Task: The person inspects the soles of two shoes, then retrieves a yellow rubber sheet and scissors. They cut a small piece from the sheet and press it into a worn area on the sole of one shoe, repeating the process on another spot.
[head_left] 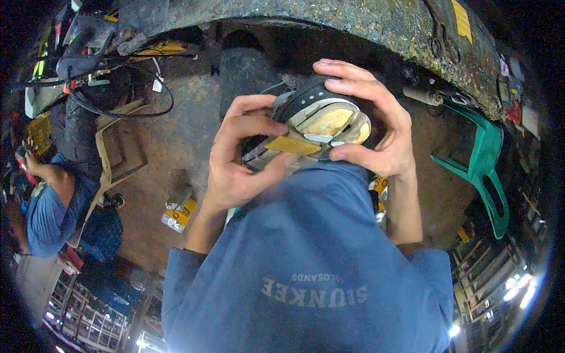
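In front of my chest, both hands hold a dark shoe (303, 101), tilted so its grey sole shows. Light dots run along its black upper. The sole has a glossy cream-yellow patch (329, 120) at the right end. My left hand (238, 150) grips the shoe's left end, fingers above and thumb below. Between those fingertips a flat yellow strip (292, 145) lies against the sole; whether it is fixed there I cannot tell. My right hand (376, 117) wraps the other end, its fingers over the top and its thumb at the sole's lower edge.
A worn, crusted workbench edge (353, 17) curves across the far side, with scissors (436, 44) and a yellow strip (462, 22) on it. A green plastic chair (485, 159) stands right. At left are black cables (168, 103), a beige chair (106, 159) and a seated co-worker (56, 200).
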{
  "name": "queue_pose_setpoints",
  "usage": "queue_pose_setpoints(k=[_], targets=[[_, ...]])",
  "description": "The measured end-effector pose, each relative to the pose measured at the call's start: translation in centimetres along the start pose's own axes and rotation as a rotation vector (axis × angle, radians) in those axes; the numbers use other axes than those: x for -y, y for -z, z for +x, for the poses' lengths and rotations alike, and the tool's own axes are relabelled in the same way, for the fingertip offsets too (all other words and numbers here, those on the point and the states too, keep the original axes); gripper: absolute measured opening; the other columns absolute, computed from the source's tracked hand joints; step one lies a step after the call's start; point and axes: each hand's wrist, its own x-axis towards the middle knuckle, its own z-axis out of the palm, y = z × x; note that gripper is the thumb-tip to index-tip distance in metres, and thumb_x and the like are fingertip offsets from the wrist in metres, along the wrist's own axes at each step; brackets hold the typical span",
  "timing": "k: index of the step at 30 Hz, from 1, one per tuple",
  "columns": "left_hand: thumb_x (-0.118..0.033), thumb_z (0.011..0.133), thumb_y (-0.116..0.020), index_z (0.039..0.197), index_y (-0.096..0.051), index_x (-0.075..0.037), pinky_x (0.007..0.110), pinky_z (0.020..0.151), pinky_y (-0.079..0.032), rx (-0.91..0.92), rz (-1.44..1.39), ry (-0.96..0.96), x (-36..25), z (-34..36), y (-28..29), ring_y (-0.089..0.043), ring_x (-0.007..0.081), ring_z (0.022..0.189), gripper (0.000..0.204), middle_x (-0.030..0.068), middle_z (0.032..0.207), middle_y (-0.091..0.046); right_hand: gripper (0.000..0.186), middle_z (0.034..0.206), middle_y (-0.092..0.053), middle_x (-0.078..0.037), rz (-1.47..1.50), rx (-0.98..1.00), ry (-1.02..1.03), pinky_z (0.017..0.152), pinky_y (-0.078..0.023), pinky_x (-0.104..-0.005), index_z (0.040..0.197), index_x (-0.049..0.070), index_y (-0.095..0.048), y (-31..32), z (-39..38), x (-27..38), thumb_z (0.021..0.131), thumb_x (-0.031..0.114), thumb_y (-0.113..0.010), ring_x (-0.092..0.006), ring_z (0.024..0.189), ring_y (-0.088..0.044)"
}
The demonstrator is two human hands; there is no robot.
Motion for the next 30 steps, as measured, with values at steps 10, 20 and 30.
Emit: queue_pose_setpoints(k=[10,20,30], targets=[[-0.004,0.080,-0.081,0.125,-0.056,-0.005,0.031,0.093,-0.051,-0.036,0.094,0.211,-0.2,1.8,-1.7,-0.066,0.0175,0.104,0.052,0.0073,0.122,-0.062,0.070,0.146,-0.056,-0.018,0.004,-0.237,-0.178,0.111,-0.043,-0.0382,0.133,0.003,-0.060,-2.8,-0.1,-1.1,0.071,0.014,-0.092,-0.0249,0.133,-0.055],[-0.007,0.082,-0.082,0.112,-0.064,-0.006,0.035,0.097,-0.050,0.001,0.093,0.231,1.0,2.6,-2.0,-0.062,0.0240,0.118,0.035,0.0108,0.120,-0.064,0.067,0.142,-0.060,-0.018,0.107,-0.297,-0.192,0.111,-0.045,-0.0392,0.129,0.004,-0.063,-2.1,-1.3,-3.8,0.072,0.020,-0.094,-0.0267,0.131,-0.058],[-0.003,0.067,-0.088,0.090,-0.070,-0.009,0.040,0.084,-0.055,-0.010,0.427,-0.072,-2.9,-1.1,-5.4,-0.068,0.0338,0.102,0.030,0.0189,0.115,-0.064,0.065,0.137,-0.062,-0.023,0.327,-0.110,0.174,0.116,-0.034,-0.0646,0.114,0.011,-0.068,0.0,-3.5,-5.1,0.061,0.031,-0.099,-0.0502,0.142,-0.044]])
